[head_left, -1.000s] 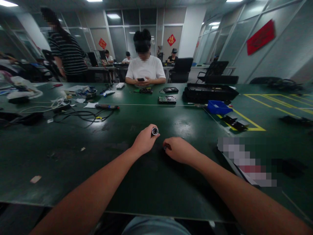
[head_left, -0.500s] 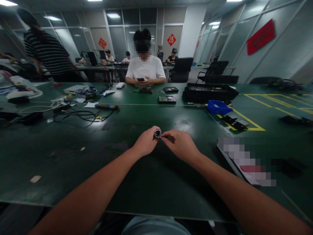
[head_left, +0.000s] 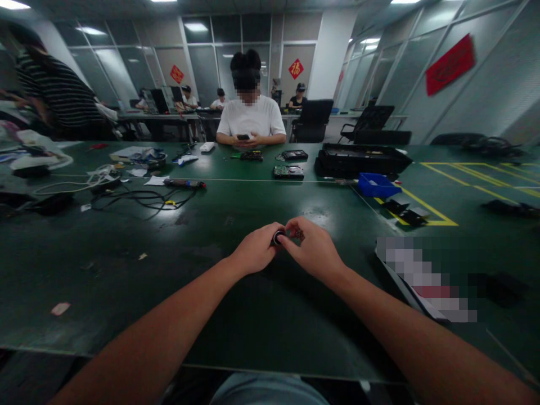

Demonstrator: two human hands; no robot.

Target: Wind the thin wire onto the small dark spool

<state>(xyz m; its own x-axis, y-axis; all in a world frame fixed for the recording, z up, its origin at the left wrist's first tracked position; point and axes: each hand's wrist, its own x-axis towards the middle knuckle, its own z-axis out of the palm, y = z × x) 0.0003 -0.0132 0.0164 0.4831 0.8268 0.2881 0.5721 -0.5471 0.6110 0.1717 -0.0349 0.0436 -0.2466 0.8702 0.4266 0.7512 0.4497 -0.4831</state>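
Note:
My left hand [head_left: 258, 247] is wrapped round a short black tube [head_left: 278, 238] with a silver-rimmed round end that faces me; most of its length is hidden in the fist. My right hand [head_left: 314, 247] meets it from the right, the thumb at the tube's rim and partly over its mouth. Within the curled fingers of that hand some small dark bits [head_left: 300, 234] show, too small to name. Both hands are just above the green table [head_left: 253, 315].
Black cables [head_left: 139, 201] and a dark handheld tool [head_left: 185, 184] lie to the left. Hard drives [head_left: 288, 171], a long black case [head_left: 363, 160] and a blue bin [head_left: 373, 184] are farther back. A pixelated flat item [head_left: 422, 278] lies at right. A person [head_left: 252, 121] sits opposite.
My right hand rose from the table to the tube's mouth, and its thumb now covers part of the rim. My left hand shifted slightly right with the tube. A person in stripes moved left.

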